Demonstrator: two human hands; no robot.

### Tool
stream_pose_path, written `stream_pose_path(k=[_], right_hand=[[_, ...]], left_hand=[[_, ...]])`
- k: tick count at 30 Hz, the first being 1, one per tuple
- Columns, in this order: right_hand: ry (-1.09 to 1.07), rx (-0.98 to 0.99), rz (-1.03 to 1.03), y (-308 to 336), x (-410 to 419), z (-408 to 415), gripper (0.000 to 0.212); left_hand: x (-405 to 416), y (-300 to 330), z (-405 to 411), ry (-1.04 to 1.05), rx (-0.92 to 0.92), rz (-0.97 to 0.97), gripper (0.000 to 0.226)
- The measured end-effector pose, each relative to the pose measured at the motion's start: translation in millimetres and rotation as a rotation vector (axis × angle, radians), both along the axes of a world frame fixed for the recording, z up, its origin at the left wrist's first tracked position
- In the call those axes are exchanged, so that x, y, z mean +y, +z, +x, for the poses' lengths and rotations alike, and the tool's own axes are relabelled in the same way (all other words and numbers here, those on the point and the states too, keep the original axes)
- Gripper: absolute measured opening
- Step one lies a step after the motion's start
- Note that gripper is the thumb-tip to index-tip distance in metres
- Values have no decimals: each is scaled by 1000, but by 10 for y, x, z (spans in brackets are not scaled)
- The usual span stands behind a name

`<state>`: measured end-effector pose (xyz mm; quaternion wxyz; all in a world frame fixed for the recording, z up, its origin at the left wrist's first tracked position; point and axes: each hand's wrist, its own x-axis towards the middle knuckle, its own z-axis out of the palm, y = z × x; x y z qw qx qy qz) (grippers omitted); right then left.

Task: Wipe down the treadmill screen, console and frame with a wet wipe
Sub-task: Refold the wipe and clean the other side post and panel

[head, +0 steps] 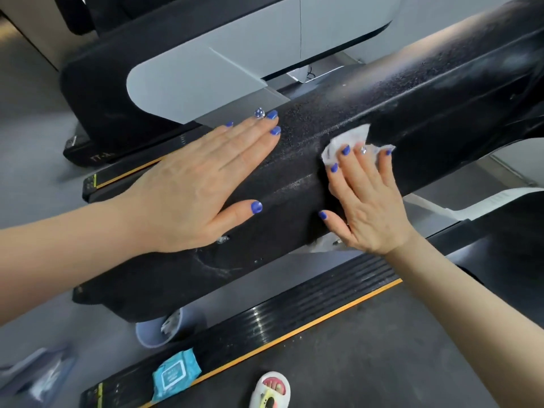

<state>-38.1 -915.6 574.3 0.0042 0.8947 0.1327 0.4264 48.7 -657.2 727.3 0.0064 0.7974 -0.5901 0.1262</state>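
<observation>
A thick black textured treadmill handrail (pixel 412 92) runs diagonally across the view, from lower left to upper right. My left hand (pixel 191 187) lies flat on it, fingers straight and together, holding nothing. My right hand (pixel 365 198) presses a crumpled white wet wipe (pixel 350 141) against the rail with straight, spread fingers; the wipe sticks out past my fingertips and another bit shows under my palm. The rail's surface looks dusty and speckled around both hands.
Below the rail runs the treadmill's side step (pixel 294 313) with an orange stripe beside the dark belt (pixel 382 363). A blue wet-wipe pack (pixel 175 373) lies on the step. A small grey bin (pixel 159 331) with used wipes stands on the floor. My slippered foot (pixel 272 390) is on the belt. A neighbouring grey-and-black treadmill (pixel 206 75) stands beyond.
</observation>
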Motion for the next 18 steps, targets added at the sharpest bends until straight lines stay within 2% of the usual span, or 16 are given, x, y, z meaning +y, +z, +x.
stream_pose_path(k=[3, 8, 15, 18], right_hand=[[-60, 63, -155, -324, -277, -144, 64], [41, -6, -121, -120, 69, 39, 62], [136, 99, -450, -323, -807, -175, 70], [185, 117, -515, -271, -722, -97, 66]], left_hand=[[32, 48, -19, -14, -11, 62, 83], [32, 6, -7, -4, -91, 62, 88], [38, 3, -19, 3, -99, 64, 90], [29, -3, -6, -17, -93, 63, 91]])
